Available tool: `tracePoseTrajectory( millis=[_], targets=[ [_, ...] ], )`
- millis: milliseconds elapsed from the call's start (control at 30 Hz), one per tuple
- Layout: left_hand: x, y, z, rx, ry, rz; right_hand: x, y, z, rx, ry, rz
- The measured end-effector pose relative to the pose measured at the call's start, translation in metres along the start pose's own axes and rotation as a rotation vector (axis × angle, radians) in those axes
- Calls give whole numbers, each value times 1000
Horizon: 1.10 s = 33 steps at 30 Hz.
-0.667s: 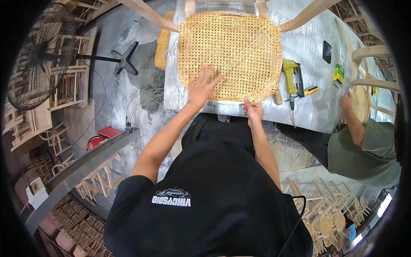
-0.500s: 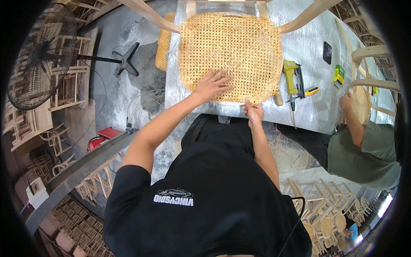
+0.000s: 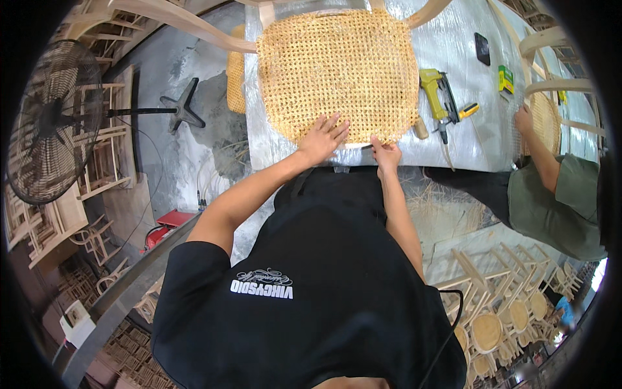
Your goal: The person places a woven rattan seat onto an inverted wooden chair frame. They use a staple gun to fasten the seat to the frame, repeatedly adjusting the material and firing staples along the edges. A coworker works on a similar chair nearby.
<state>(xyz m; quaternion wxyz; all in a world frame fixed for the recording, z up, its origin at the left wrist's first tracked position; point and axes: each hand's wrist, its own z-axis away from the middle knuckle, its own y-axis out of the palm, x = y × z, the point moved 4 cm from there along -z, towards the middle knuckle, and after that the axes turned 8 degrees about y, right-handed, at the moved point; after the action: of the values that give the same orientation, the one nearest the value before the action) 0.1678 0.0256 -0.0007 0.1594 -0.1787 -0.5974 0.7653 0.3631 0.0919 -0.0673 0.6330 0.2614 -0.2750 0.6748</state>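
Closer to the near edge than in the earlier frame, the left hand rests with fingers spread on the woven cane seat. That seat fills the upper centre of the frame, directly above both hands, about as wide as deep, so no long axis stands out. Nearer the seat's lower right corner is the right hand, thumb and fingertips gathered at the rim; whether they pinch it, I cannot tell. Right of the seat lies a pneumatic nail gun.
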Motion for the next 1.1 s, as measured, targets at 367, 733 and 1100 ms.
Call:
tracePoseTrajectory(
  millis=[367,733,1100],
  targets=[
    [0,10,-5,-67,138,-98,-6,0,1,-44,1,-50],
    [-22,28,0,-166,40,-115,-13,47,30,197,306,148],
    [-34,19,1,-182,-20,-72,-13,52,25,105,129,276]
  ],
)
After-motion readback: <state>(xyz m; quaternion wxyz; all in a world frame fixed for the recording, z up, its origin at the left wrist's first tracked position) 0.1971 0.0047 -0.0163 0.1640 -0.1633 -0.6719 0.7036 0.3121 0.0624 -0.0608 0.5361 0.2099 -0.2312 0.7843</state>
